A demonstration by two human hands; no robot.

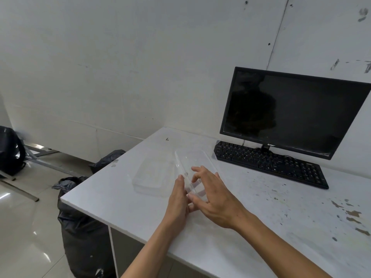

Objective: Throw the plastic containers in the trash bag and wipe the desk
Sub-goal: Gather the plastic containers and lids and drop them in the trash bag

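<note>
Two clear plastic containers lie on the white desk (124, 205). One container (197, 160) is tilted up near the keyboard, and both hands meet at its near end. My left hand (178, 199) presses its left side with fingers straight. My right hand (212, 192) covers its right side with fingers spread and the thumb against it. The second container (152, 177) rests flat to the left, untouched. A black trash bag (80, 227) stands open on the floor at the desk's left corner.
A black monitor (289, 111) and black keyboard (271, 163) sit at the back right of the desk. Stains and flaking marks (349, 213) cover the desk's right part. A black backpack (10, 151) lies on the tiled floor at far left.
</note>
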